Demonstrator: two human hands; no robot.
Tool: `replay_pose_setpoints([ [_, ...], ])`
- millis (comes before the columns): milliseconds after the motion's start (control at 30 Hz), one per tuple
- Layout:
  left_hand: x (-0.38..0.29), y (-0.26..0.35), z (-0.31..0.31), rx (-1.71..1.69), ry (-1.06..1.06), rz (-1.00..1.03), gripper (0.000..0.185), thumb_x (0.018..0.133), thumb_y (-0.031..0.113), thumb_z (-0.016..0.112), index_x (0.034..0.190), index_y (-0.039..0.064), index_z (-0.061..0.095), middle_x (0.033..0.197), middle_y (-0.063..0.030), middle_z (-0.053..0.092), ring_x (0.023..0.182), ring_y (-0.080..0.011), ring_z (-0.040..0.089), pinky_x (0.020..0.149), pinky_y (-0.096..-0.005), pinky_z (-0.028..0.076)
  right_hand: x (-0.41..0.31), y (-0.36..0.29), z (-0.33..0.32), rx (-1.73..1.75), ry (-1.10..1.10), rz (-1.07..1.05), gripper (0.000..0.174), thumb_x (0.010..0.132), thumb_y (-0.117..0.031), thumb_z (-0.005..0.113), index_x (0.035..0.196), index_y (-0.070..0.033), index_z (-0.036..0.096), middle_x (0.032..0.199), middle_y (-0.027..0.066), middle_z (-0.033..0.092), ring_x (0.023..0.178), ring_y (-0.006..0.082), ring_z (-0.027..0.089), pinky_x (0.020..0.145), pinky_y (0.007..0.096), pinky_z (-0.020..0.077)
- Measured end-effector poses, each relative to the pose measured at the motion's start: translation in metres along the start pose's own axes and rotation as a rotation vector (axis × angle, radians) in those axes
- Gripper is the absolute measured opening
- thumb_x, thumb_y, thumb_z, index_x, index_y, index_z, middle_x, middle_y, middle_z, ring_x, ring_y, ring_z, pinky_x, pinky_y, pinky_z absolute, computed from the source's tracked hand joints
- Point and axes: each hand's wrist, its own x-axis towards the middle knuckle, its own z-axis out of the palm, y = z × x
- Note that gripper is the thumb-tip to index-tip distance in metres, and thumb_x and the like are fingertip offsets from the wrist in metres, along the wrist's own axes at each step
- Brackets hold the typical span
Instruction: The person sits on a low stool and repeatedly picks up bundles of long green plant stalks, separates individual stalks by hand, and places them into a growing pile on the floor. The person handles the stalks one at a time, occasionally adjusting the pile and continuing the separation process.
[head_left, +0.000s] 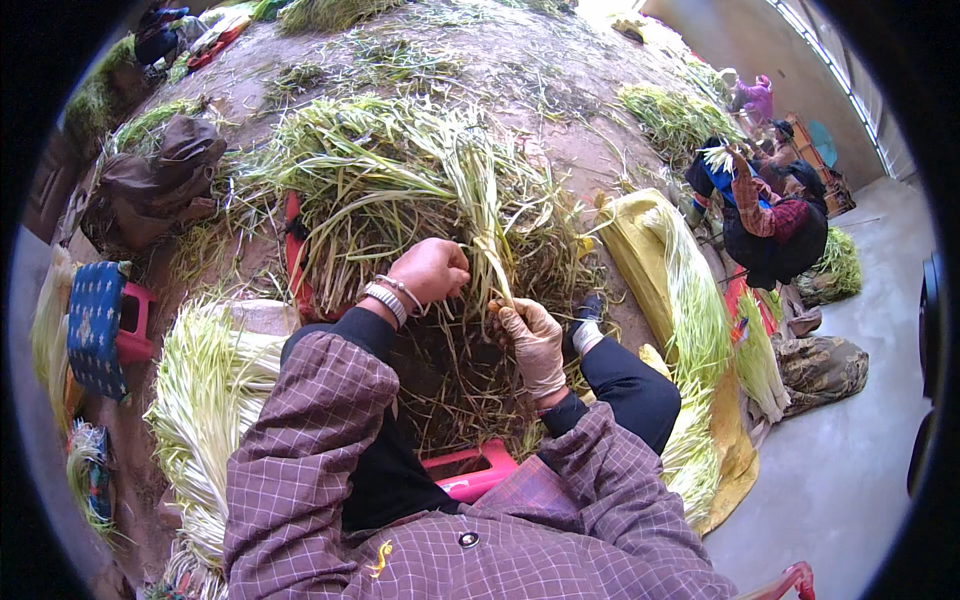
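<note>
My left hand (433, 274), bare with a watch and bracelet at the wrist, is curled closed just left of some long leafy stalks; nothing shows in its fingers. In a thin pale glove, my right hand (531, 341) pinches the root end of a pale green stalk (489, 251), whose leaves stretch away over the heap. That heap of untrimmed garlic-like greens (360, 172) lies in front of me, with brown roots at its near side. Loose roots and dry leaves (457, 375) cover the ground between my legs.
Cleaned pale stalks (199, 397) lie at my left; more stalks (686, 300) rest on yellow sacking (634, 255) at my right. A pink stool (480, 469) is under me. A co-worker (787, 217) sits at right holding stalks. A cloth-covered stool (97, 330) stands far left.
</note>
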Motion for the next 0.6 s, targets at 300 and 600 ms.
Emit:
replay_pose_setpoints([
  [300,0.01,0.001,0.022,-0.482,0.016,-0.159,0.048,0.079,-0.001,0.071,0.121,-0.005,0.05,0.081,-0.0083,0.066,0.059,-0.0123,0.06,0.052,-0.0235,0.049,-0.025,0.004,0.027,0.07,-0.131,0.349,0.039,0.1,-0.038,0.048,0.099,-0.004,0.069,0.063,-0.0003,0.057,0.054,0.0076,0.051,0.053,0.0216,0.0387],
  [600,-0.023,0.021,-0.014,-0.894,0.041,0.005,0.044,0.082,0.001,0.067,0.123,-0.002,0.051,0.084,-0.0098,0.068,0.064,-0.0099,0.061,0.051,-0.0217,0.047,-0.023,-0.078,0.006,0.125,-0.003,-0.293,0.038,0.1,-0.037,0.051,0.1,-0.003,0.066,0.063,-0.0008,0.056,0.048,0.0037,0.043,0.044,0.0191,0.0306],
])
